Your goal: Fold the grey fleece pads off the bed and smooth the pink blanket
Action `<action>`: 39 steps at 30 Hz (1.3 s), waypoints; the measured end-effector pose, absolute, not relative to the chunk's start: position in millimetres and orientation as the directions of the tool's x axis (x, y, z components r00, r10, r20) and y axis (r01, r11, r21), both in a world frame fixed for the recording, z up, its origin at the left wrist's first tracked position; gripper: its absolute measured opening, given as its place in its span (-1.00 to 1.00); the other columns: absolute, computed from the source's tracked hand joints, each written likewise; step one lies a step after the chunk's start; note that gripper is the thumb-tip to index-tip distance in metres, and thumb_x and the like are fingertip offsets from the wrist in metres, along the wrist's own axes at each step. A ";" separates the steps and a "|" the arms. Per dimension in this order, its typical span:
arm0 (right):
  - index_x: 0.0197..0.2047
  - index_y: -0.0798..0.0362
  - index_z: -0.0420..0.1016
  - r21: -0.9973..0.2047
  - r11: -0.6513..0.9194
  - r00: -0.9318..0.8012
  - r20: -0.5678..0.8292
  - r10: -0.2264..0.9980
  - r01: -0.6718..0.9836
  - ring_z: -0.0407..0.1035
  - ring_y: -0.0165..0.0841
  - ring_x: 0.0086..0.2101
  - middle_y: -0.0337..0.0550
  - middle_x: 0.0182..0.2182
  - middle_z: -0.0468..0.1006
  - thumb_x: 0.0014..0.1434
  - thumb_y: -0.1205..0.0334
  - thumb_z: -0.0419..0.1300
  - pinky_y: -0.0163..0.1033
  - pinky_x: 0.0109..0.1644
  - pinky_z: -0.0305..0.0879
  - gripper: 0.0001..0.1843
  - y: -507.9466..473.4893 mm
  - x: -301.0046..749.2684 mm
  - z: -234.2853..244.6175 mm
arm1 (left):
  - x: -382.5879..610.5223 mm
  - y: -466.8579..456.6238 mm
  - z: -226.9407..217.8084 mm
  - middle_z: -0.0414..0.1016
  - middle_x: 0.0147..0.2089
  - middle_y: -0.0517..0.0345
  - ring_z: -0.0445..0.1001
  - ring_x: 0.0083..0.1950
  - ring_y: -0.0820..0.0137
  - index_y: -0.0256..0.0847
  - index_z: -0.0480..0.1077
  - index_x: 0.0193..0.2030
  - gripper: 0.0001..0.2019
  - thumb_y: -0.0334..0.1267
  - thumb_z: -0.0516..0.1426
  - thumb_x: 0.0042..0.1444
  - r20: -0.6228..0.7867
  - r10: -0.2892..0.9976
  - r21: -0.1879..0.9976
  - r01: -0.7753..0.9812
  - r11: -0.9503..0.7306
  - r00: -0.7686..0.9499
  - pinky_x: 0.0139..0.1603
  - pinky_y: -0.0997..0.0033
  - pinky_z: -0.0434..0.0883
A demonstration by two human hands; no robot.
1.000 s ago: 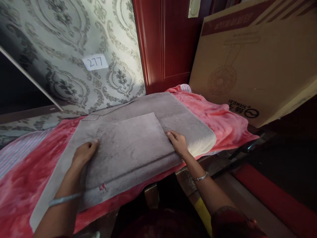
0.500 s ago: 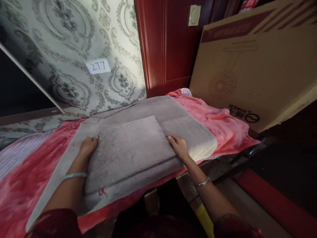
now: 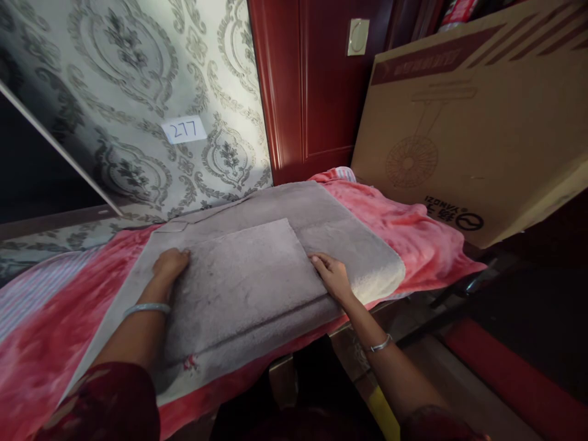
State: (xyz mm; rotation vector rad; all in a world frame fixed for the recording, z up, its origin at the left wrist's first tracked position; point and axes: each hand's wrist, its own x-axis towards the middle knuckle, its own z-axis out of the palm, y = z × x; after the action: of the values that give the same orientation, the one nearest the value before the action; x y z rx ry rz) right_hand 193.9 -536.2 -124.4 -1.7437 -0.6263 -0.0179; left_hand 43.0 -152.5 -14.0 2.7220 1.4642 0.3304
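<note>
A grey towel (image 3: 257, 269) lies partly folded on a pink blanket (image 3: 404, 226) that covers a table. A folded flap forms a raised rectangle in its middle. My left hand (image 3: 169, 264) rests on the flap's left edge, fingers curled over it. My right hand (image 3: 331, 277) presses on the flap's right edge, fingers bent against the cloth. Both wrists wear silver bangles. A small red embroidered mark (image 3: 189, 362) shows near the towel's front edge.
A large cardboard fan box (image 3: 463, 122) leans at the right behind the blanket. Patterned wallpaper with a paper label "277" (image 3: 184, 130) and a red wooden door (image 3: 321, 79) stand behind. A dark floor with a red strip (image 3: 519, 373) lies at the lower right.
My left hand slid forward along the flap's left edge, away from me. My right hand stayed almost in place. The camera shifted slightly.
</note>
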 end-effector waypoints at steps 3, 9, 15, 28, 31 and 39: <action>-0.09 0.04 0.65 -0.899 -0.153 0.854 0.319 0.410 0.409 0.51 -0.21 -0.27 -0.12 -0.31 0.66 0.25 -0.15 0.05 -0.22 -0.23 0.37 -0.49 -536.6 195.7 -122.5 | 64.6 -184.6 -2.1 0.49 0.19 -0.44 0.44 0.25 -0.09 -0.50 0.43 0.19 -0.46 -0.13 -0.07 0.28 0.222 0.733 -0.040 0.757 -0.652 0.643 0.17 0.01 0.40; 0.15 0.08 0.56 -0.690 -0.506 0.846 0.321 0.426 0.517 0.49 -0.16 -0.14 -0.03 -0.21 0.65 0.31 0.09 0.07 -0.12 -0.02 0.38 -0.54 -532.0 182.4 -91.2 | 145.2 -259.9 -4.3 0.34 0.40 -0.08 0.30 0.41 0.26 -0.26 0.33 0.33 -0.49 -0.17 -0.14 0.36 -0.002 0.189 0.001 0.189 -0.982 0.982 0.39 0.30 0.22; 0.47 -0.03 0.20 -0.327 -0.534 0.620 0.289 0.729 0.780 -0.10 0.01 0.42 0.02 0.45 0.10 0.38 -0.08 0.07 0.22 0.43 -0.14 -0.33 -509.5 141.6 -87.1 | 191.2 -293.5 -37.8 0.02 0.56 -0.07 -0.02 0.56 0.10 -0.15 0.10 0.49 -0.41 -0.04 -0.15 0.38 -0.046 0.114 0.025 0.116 -0.993 0.992 0.48 -0.13 0.01; 0.51 -0.14 0.09 -0.309 -0.551 0.622 0.217 0.752 0.775 -0.23 0.01 0.45 -0.03 0.49 -0.05 0.41 -0.14 0.00 0.25 0.44 -0.17 -0.32 -508.3 134.5 -102.1 | 190.6 -292.8 -59.1 0.03 0.56 -0.05 0.04 0.53 -0.03 0.02 0.07 0.51 -0.27 0.29 -0.15 0.31 -0.005 0.151 0.016 0.151 -0.988 0.989 0.44 -0.18 0.05; 0.51 -0.13 0.09 -0.297 -0.559 0.624 0.202 0.755 0.774 -0.22 0.02 0.45 -0.01 0.49 -0.04 0.42 -0.13 -0.01 0.24 0.43 -0.14 -0.32 -508.1 133.9 -99.4 | 190.9 -295.1 -55.7 0.00 0.57 -0.08 0.01 0.54 -0.04 -0.05 0.03 0.53 -0.28 0.22 -0.13 0.33 -0.022 0.133 0.009 0.134 -0.991 0.991 0.46 -0.17 0.03; 0.50 -0.13 0.12 -0.260 -0.565 0.619 0.235 0.749 0.783 -0.17 0.01 0.44 -0.01 0.48 0.00 0.44 -0.11 -0.03 0.22 0.41 -0.08 -0.35 -509.2 134.6 -100.7 | 145.4 -273.7 -29.2 -0.06 0.58 -0.14 -0.05 0.57 0.10 -0.17 0.02 0.52 -0.36 0.02 -0.13 0.39 0.056 0.198 0.031 0.196 -0.980 0.979 0.50 -0.10 -0.04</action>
State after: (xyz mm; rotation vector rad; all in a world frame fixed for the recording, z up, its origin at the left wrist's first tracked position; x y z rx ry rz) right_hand 134.6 -509.2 -100.7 -2.5083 -1.2316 -0.1395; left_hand 145.4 -273.7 -29.2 3.0994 0.3084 0.0911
